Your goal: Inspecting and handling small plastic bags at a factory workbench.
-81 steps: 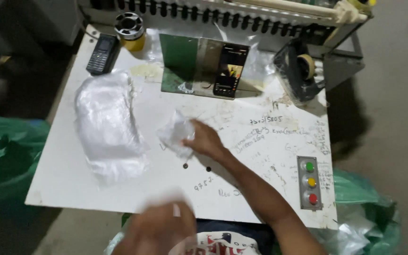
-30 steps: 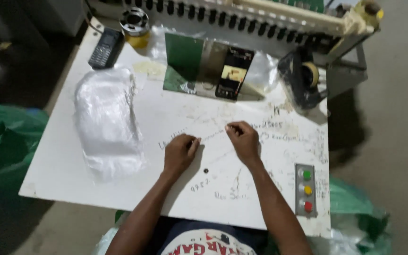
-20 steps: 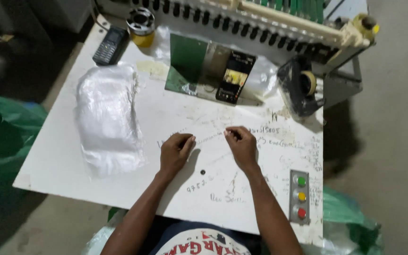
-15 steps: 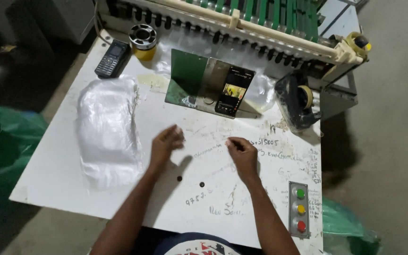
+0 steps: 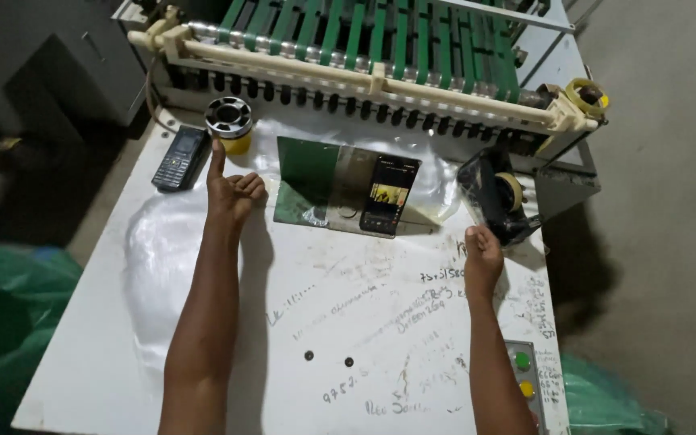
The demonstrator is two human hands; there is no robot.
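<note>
Reaching forward, the left hand [image 5: 231,193] points one finger, grip empty, beside the clear plastic bags [image 5: 163,266]: light, limp, slippery; the right hand [image 5: 483,256] is loosely curled, empty.

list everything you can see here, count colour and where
table: 1, white with scribbles, centre
machine with belts: 1, green and cream, along the far edge
keypad phone: 1, black, far left of table
spool: 1, black on yellow, beside the keypad phone
smartphone: 1, black, screen lit, propped mid-table
tape dispenser: 1, black, far right
clear plastic bags: a stack, left of table
button panel: 1, grey, green and yellow buttons, right edge
left hand: forefinger out, near spool
right hand: closed, by tape dispenser
</note>
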